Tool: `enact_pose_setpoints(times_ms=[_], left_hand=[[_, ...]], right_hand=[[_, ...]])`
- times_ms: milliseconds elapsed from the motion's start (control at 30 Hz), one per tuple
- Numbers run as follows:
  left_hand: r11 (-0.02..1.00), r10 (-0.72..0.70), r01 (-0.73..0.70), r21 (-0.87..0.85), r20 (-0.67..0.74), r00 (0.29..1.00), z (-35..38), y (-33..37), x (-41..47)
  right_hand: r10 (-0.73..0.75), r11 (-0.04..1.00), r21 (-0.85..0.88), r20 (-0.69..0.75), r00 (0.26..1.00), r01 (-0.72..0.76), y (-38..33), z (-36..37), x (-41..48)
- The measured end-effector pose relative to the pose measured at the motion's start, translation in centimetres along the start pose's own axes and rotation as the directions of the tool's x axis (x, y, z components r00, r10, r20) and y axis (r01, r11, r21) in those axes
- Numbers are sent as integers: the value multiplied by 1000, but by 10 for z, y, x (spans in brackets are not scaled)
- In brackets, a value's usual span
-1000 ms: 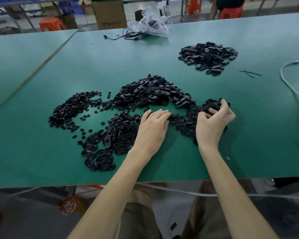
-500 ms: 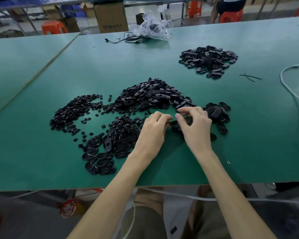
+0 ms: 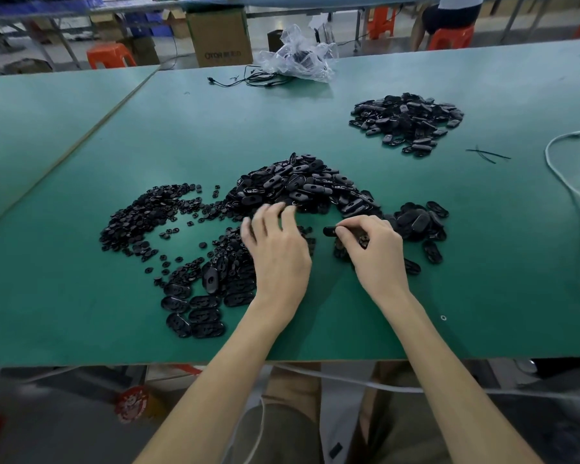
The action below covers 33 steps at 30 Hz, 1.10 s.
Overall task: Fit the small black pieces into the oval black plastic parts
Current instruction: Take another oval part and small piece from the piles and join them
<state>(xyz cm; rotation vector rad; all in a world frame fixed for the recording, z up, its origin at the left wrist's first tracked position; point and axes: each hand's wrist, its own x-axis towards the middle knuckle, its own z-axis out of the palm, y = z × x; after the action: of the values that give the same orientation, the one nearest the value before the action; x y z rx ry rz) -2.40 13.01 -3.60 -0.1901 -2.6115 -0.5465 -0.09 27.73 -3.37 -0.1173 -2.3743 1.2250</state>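
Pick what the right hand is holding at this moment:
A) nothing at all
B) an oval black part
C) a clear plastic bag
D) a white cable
B: the right hand pinches an oval black part between thumb and fingertips, with the part's end sticking out to the left, just over the green table.

L grip (image 3: 277, 252) palm dn, fingers spread | R grip (image 3: 377, 251) curled, pinching

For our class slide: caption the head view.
Right grip pinches an oval black part; left grip reaches over small black pieces on the green table.
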Motion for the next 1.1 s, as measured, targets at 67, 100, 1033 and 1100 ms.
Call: enact_pose_setpoints(times_ms=[67,100,1033,1100], left_hand=[[986,-131,117,117,115,985,3,-3,1],[980,-163,141,140,164,973,5,-4,2],[829,-8,21,-559,25,1000,-2,-11,6],[794,-31,43,-607,30,999,-4,-11,7]], right_hand=[[10,1000,1,11,1000,-10,-1,0,0],[11,1000,-5,23,1000,-11,-1,0,0],[51,985,166,32,998,-56,3,4,-1],[33,986,165,19,999,-35,3,3,-1]])
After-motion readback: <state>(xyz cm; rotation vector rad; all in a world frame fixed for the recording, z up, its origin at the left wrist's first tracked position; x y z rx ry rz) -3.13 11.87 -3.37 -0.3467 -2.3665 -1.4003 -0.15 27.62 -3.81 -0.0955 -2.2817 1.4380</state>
